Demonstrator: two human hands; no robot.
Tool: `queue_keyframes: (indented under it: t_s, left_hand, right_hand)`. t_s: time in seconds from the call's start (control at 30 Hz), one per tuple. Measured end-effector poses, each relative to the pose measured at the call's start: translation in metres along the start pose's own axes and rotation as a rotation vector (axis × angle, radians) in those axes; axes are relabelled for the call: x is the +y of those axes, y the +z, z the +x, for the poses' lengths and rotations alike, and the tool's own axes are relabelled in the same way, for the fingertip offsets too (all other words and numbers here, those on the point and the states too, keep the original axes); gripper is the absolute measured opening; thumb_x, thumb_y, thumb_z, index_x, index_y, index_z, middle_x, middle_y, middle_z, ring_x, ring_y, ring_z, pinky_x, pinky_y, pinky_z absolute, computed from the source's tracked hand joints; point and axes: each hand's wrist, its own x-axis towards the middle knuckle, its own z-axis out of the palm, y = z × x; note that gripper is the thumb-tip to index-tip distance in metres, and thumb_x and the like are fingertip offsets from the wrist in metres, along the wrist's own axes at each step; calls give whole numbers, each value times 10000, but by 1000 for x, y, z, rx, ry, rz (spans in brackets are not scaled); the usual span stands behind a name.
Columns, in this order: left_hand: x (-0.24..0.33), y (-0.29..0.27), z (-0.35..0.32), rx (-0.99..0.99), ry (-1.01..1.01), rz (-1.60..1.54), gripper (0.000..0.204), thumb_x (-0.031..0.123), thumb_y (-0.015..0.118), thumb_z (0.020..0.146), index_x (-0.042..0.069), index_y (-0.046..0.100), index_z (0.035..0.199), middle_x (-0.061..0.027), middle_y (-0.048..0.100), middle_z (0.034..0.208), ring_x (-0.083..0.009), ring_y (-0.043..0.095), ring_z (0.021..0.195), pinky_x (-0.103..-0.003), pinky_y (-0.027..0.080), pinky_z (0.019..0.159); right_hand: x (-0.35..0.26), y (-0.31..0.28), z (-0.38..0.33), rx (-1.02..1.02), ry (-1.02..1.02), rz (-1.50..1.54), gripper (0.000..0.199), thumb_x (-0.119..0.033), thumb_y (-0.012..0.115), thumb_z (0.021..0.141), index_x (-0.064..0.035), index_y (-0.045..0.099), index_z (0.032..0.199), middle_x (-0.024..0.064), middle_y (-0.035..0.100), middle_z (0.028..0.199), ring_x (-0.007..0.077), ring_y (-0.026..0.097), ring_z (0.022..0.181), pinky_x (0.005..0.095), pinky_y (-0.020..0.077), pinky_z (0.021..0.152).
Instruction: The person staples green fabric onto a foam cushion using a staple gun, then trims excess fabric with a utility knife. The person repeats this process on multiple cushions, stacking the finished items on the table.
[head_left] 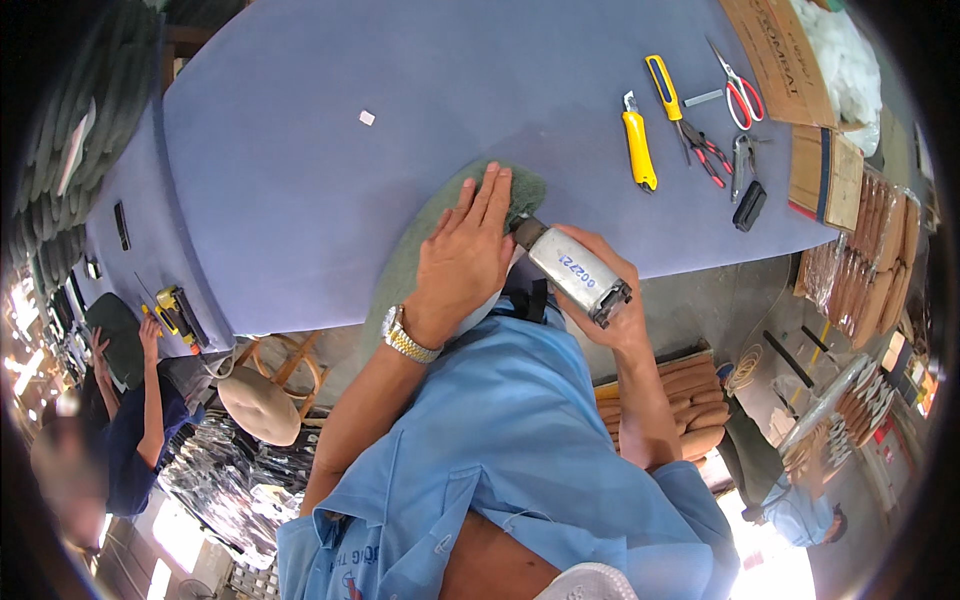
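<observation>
My left hand lies flat with its fingers stretched out on a dark green fabric pad, which rests at the near edge of the blue table and hangs partly over it. A watch is on that wrist. My right hand is wrapped round a silver hand-held tool with a black nose. The nose sits at the pad's right edge, close to my left fingers; I cannot tell whether it touches the fabric. Where the tool meets the pad is partly hidden.
On the blue table at right lie a yellow utility knife, a yellow-handled screwdriver, pliers and red-handled scissors. A cardboard box stands beyond them. At far left another person's hand is near a dark pad.
</observation>
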Motion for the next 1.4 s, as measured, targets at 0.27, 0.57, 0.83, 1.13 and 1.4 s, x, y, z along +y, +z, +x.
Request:
queue_keyframes:
  t_s: [0.27, 0.57, 0.83, 1.13, 1.4]
  left_hand:
    - [-1, -1, 4, -31, 19, -24, 797, 177, 655, 931, -19, 279, 1607, -206, 350, 1656, -431, 413, 1479, -563, 451, 1121]
    - [1, -5, 7, -56, -37, -53, 874, 100, 647, 884, -22, 205, 1628, -224, 292, 1676, -448, 354, 1509, -556, 413, 1159]
    - [-42, -10, 5, -171, 94, -444, 884, 190, 704, 934, -48, 197, 1618, -308, 262, 1659, -449, 212, 1566, -478, 217, 1276]
    - [-20, 8, -14, -52, -13, -166, 808, 228, 659, 971, -62, 236, 1596, -318, 299, 1634, -480, 325, 1508, -525, 353, 1209]
    - [-13, 10, -17, 13, -22, -5, 769, 204, 660, 963, -79, 279, 1568, -294, 365, 1610, -408, 405, 1486, -449, 406, 1195]
  right_hand:
    - [-11, -5, 15, -82, 56, -57, 568, -70, 771, 792, -29, 612, 1335, 134, 720, 1175, 193, 706, 1066, 310, 536, 928]
    - [-5, 1, 17, -60, 58, -68, 594, -115, 778, 771, -70, 610, 1339, 141, 732, 1130, 242, 734, 1044, 317, 546, 895]
    - [11, 3, 13, -34, -78, -35, 616, -60, 757, 737, -65, 609, 1335, 150, 711, 1179, 333, 721, 1077, 351, 542, 928]
    - [14, 20, -9, 111, -56, -14, 607, -65, 789, 757, -59, 628, 1342, 167, 709, 1246, 337, 723, 1095, 359, 561, 935]
    - [15, 24, -17, 97, -42, 7, 597, -64, 811, 772, -54, 640, 1345, 164, 717, 1242, 314, 733, 1084, 346, 568, 927]
